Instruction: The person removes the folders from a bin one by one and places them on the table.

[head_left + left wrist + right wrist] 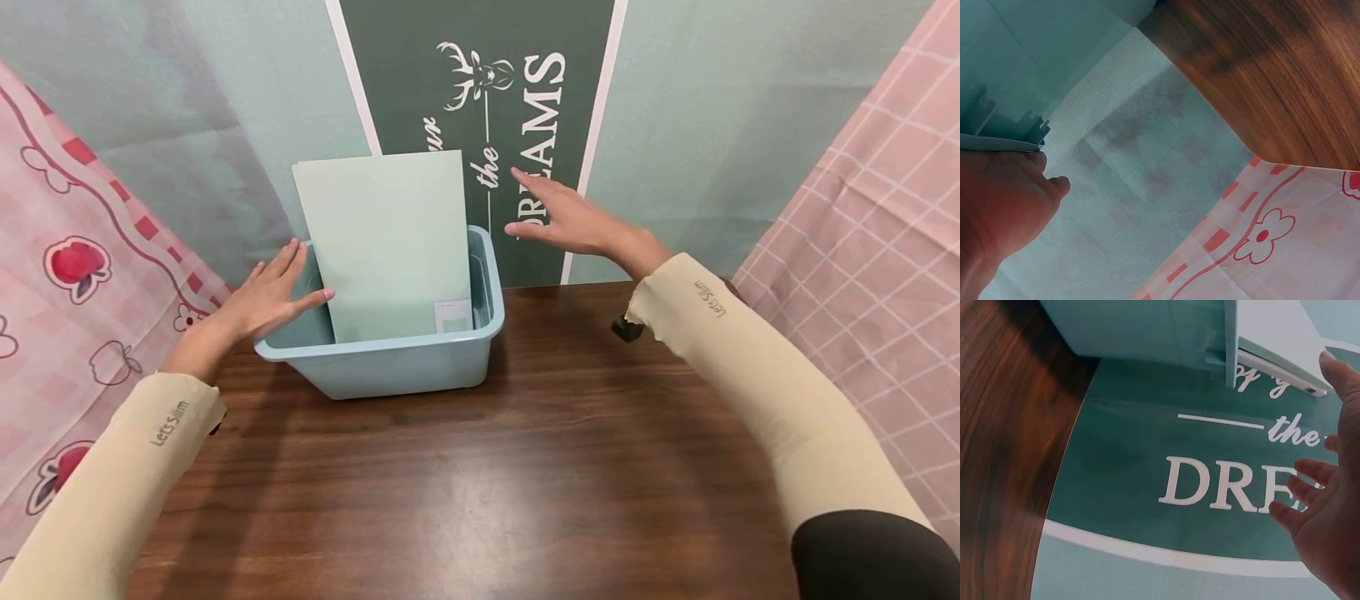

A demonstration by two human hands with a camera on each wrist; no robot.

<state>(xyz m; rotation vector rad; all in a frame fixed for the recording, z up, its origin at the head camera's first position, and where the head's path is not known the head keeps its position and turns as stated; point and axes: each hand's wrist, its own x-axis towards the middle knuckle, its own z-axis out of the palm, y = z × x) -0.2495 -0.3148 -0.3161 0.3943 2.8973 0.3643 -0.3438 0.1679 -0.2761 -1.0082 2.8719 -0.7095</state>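
A light blue plastic bin point(390, 367) stands on the wooden table near its back edge. Upright inside it, leaning back a little, is a pale green flat panel point(386, 242) with a small white label point(453, 317) low on its right side. The right wrist view shows the panel's edge point(1285, 369) as layered, rising above the bin. My left hand point(262, 300) is at the bin's left rim, fingers extended and thumb reaching over toward the panel. My right hand point(577, 218) hovers to the right of the bin with fingers spread, holding nothing.
A dark green and pale teal curtain point(675, 125) with white lettering hangs behind the table. Pink patterned cloth point(82, 333) hangs at the left, pink checked cloth point(862, 250) at the right. The brown table point(465, 483) extends in front of the bin.
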